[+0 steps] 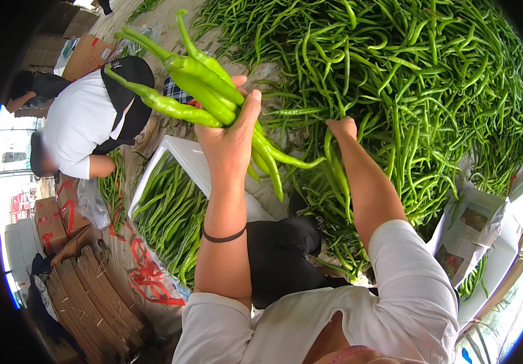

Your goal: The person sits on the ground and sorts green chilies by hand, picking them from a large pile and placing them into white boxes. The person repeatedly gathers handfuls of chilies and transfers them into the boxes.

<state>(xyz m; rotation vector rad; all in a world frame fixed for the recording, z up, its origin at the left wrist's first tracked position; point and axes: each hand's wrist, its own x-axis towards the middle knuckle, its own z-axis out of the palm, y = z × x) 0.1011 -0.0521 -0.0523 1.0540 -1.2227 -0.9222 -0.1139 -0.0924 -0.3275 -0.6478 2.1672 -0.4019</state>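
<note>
My left hand [232, 125] is raised, closed around a bunch of long green chili peppers [204, 84]. Their stems point to the upper left, and their thin tips hang out below my palm. My right hand [345, 128] reaches into a large heap of green chili peppers [407, 82] and grips a long pepper [335, 170] at the heap's near edge; my fingertips are partly hidden. Below and left of my left hand stands a white foam box [188, 159], filled with peppers [168, 204] laid lengthwise. My left forearm covers part of this box.
Another person [81, 118] in a white shirt bends over at the left. Flattened cardboard [91, 300] and cartons [52, 223] stand lower left, near red strapping [150, 273]. At right, printed paper [471, 227] lines a second white foam box [500, 255] holding peppers.
</note>
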